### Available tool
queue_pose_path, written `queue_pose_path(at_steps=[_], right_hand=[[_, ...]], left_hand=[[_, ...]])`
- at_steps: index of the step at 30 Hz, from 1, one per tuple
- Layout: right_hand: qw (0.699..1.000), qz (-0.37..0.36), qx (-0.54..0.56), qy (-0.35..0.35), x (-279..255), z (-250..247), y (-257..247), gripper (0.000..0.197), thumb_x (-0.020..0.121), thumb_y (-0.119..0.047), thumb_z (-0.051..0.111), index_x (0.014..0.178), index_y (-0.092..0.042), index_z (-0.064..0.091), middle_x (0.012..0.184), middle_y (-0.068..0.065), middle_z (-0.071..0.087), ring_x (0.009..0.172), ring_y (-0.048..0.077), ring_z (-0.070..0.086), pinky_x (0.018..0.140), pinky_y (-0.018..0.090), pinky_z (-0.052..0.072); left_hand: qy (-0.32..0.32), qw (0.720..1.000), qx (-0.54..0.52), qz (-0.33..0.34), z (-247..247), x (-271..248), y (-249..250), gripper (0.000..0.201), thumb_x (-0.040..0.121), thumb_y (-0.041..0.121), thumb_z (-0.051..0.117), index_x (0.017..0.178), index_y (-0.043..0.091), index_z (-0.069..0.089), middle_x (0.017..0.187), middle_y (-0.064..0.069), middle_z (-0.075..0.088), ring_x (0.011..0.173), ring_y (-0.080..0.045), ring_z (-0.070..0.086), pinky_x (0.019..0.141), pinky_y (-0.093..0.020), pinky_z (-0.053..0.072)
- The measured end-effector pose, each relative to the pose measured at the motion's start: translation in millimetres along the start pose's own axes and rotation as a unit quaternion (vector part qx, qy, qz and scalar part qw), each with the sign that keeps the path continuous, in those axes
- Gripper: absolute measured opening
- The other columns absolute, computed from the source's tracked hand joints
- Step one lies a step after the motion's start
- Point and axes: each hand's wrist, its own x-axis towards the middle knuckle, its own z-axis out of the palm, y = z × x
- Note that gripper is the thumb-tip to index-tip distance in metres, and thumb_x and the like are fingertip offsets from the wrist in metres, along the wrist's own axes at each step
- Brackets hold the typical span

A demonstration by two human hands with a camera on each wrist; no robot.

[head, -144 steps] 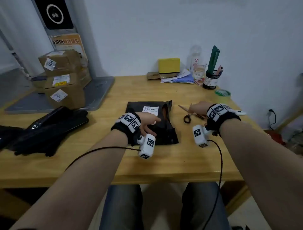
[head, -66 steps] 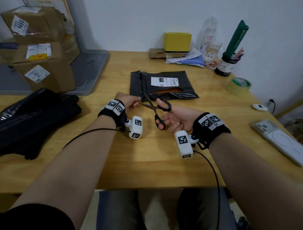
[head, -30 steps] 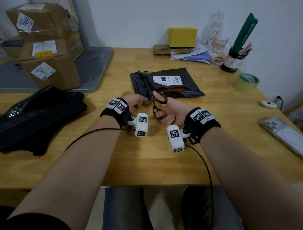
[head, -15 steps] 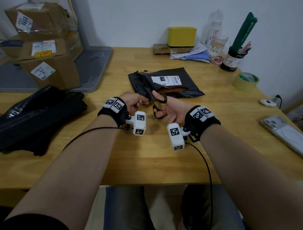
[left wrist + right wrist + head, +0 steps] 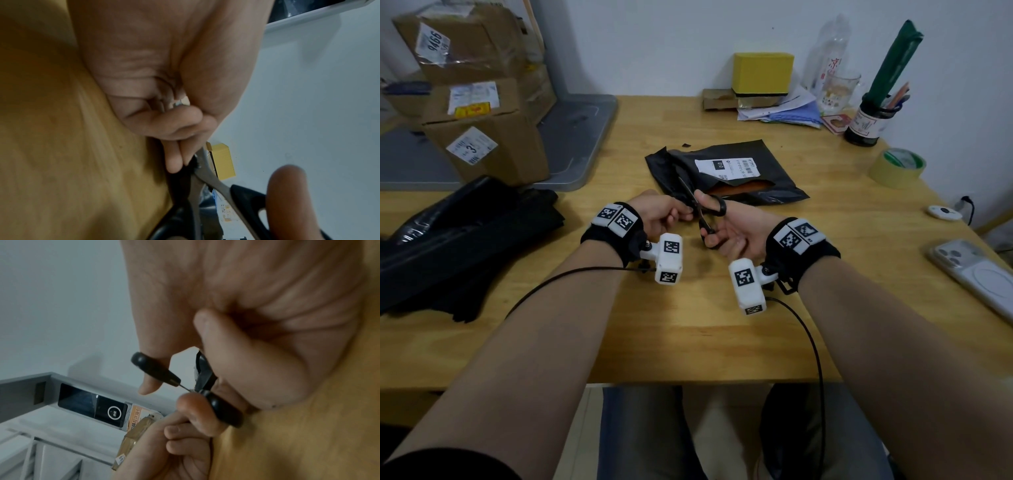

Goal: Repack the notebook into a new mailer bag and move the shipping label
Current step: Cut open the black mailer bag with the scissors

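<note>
The opening step is judged to be in hand: black-handled steel scissors (image 5: 703, 209) are held in the right hand (image 5: 736, 233), thumb through one loop and fingers curled round the other. A bit of black material at the blades is pinched by the left hand (image 5: 661, 214), fingers curled tight; what it is cannot be told. The black plastic mailer bag (image 5: 722, 171) with its white shipping label (image 5: 727, 168) lies just beyond the fingertips, an orange edge, likely the notebook, showing in its slit. Next, the blades would need freeing. Both forearms are stretched forward, with the hands meeting between them.
</note>
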Motion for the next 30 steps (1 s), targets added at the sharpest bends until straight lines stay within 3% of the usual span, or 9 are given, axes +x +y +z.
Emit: queue_pose_path(at_steps=[10,22,27,30], right_hand=[[1.0,-0.005,0.006,0.005,-0.3,0.5,0.2,0.061,0.079,-0.075,0.063,0.08,-0.015,0.05,0.06,-0.003,0.043,0.034,0.004,0.019,0.03,0.013,0.017],[1.0,-0.026,0.01,0.003,-1.3,-0.4,-1.2,0.058,0.087,-0.071,0.059,0.079,-0.014,0.051,0.057,-0.005,0.039,0.034,0.003,0.019,0.032,0.011,0.015],[1.0,-0.013,-0.019,0.015,1.6,-2.3,-3.8,0.06,0.081,-0.072,0.064,0.081,-0.014,0.053,0.059,-0.004,0.043,0.035,0.004,0.021,0.031,0.012,0.019],[0.998,-0.03,-0.051,0.038,2.7,-6.9,-7.9,0.055,0.085,-0.069,0.063,0.08,-0.015,0.054,0.056,-0.005,0.043,0.036,0.004,0.021,0.034,0.012,0.015]], left_hand=[[-0.001,1.0,0.013,0.012,4.0,-5.0,-2.9,0.012,0.09,-0.001,0.065,0.081,0.007,0.062,0.061,-0.005,0.068,0.035,0.001,0.039,0.036,-0.01,0.034],[-0.05,0.995,0.085,0.005,4.7,-9.5,-7.2,0.012,0.091,0.004,0.064,0.08,0.008,0.065,0.061,0.0,0.066,0.044,0.0,0.037,0.043,-0.009,0.03],[-0.08,0.993,0.088,0.006,4.0,-15.4,-7.5,0.015,0.095,0.003,0.06,0.081,0.008,0.064,0.063,0.0,0.063,0.041,0.0,0.037,0.041,-0.008,0.03],[-0.1,0.991,0.093,0.004,2.1,-18.4,-8.9,0.014,0.095,0.003,0.06,0.084,0.01,0.065,0.067,-0.001,0.064,0.041,0.0,0.037,0.042,-0.008,0.03]])
